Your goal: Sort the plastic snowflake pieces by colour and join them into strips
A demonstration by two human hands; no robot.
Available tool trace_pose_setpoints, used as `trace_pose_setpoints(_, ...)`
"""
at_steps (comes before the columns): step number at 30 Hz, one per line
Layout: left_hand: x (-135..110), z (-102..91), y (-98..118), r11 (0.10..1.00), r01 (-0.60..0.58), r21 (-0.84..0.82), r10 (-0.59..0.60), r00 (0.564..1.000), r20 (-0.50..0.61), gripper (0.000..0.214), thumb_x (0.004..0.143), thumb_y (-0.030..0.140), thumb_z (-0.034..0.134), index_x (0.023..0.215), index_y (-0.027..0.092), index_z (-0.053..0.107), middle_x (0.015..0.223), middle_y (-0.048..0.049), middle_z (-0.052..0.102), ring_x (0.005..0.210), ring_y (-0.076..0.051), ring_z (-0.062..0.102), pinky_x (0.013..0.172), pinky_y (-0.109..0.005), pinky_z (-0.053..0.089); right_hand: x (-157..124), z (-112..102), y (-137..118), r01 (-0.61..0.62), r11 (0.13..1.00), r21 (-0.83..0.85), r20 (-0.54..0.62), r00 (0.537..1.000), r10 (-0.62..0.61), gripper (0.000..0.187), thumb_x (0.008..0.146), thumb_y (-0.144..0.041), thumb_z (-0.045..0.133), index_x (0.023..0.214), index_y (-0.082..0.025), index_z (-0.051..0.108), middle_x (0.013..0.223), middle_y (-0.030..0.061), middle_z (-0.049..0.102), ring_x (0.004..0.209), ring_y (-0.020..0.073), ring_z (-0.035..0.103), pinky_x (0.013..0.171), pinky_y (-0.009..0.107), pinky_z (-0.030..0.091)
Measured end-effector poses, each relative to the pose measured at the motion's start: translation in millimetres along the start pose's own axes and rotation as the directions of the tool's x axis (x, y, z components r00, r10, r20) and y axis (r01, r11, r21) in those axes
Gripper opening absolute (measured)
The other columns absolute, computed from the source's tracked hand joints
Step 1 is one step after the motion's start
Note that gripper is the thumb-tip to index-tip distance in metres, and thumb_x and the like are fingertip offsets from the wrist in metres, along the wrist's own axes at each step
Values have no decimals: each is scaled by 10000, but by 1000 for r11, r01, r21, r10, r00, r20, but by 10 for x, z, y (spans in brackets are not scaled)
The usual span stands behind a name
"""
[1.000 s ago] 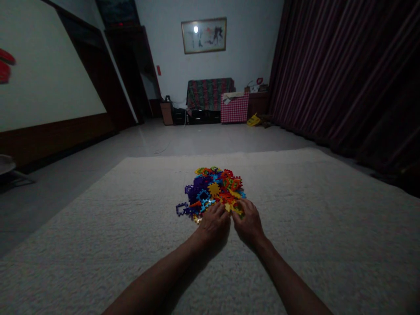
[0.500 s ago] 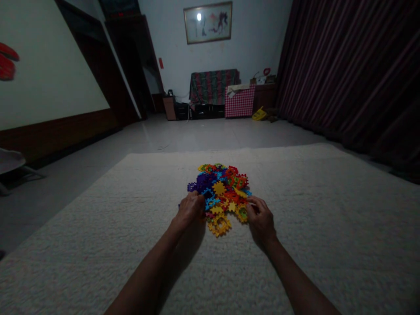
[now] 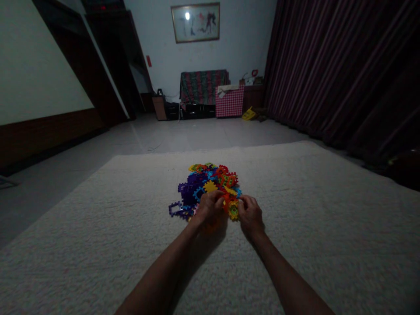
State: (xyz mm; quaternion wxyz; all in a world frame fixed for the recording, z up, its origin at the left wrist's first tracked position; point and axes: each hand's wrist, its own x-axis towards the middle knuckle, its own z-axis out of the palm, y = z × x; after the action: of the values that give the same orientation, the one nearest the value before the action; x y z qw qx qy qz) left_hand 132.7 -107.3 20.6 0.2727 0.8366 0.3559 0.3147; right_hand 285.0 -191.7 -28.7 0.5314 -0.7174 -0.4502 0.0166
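A heap of colourful plastic interlocking pieces with toothed edges point(image 3: 193, 180) lies on the pale textured mat. My left hand point(image 3: 210, 206) is over the front middle of the heap, its fingers curled together near a yellow square piece point(image 3: 210, 187); whatever they pinch is hidden. My right hand point(image 3: 251, 213) is at the heap's right edge, fingers bent in, beside a yellow-green piece point(image 3: 233, 210). Whether it grips that piece I cannot make out. A dark purple open frame piece point(image 3: 175, 208) sticks out at the left of the heap.
The mat point(image 3: 98, 245) spreads over the floor around the heap. Beyond it are a cloth-covered piece of furniture point(image 3: 203, 87), a red checked cloth point(image 3: 229, 103) and a yellow object point(image 3: 249, 114) on the floor. A dark curtain point(image 3: 315, 65) hangs on the right.
My left hand has moved right, from the heap's left side to over its front middle, uncovering the purple frame piece. My right hand stays at the right edge. The view has turned slightly right.
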Motion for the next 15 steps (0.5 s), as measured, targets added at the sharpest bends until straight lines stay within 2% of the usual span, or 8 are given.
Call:
trace_pose_setpoints(4,-123,196,-87,981,-181,75,187,979,-84,190,851,143,552,962,182,701,900,-66,713,838,-168,644,782,-272,509,-20,4,-25,11,1000,4,11,1000,-12,247,815,-305,495,940,-164,654,1036,139,646,932,243,621,877,409,518)
trace_pose_setpoints(6,-187,242,-139,954,-269,135,282,956,-86,169,855,155,550,956,175,684,884,-77,685,835,-178,630,765,-283,510,-32,13,-29,51,999,-1,7,999,-51,208,800,-285,515,905,-173,655,1022,131,647,971,250,612,913,419,505)
trace_pose_setpoints(8,-205,271,-172,937,-313,157,329,940,-86,160,848,154,551,947,174,675,876,-76,669,817,-178,621,737,-278,506,-43,23,-28,92,996,-5,18,996,-92,167,788,-260,525,851,-188,661,1011,120,650,998,251,607,935,420,494)
trace_pose_setpoints(12,-123,253,-175,960,-268,81,279,938,-204,219,831,109,505,937,177,684,840,-59,674,784,-164,623,719,-264,498,-52,28,-28,130,991,13,76,989,-130,179,817,-267,520,741,-207,670,1048,110,664,1003,243,611,930,408,491)
trace_pose_setpoints(15,-65,190,-159,980,-201,-14,188,936,-297,238,834,118,485,929,185,692,825,-39,688,765,-152,628,728,-261,499,-36,27,-13,127,990,58,62,990,-130,213,845,-295,507,768,-203,682,1037,110,682,987,237,623,921,396,494)
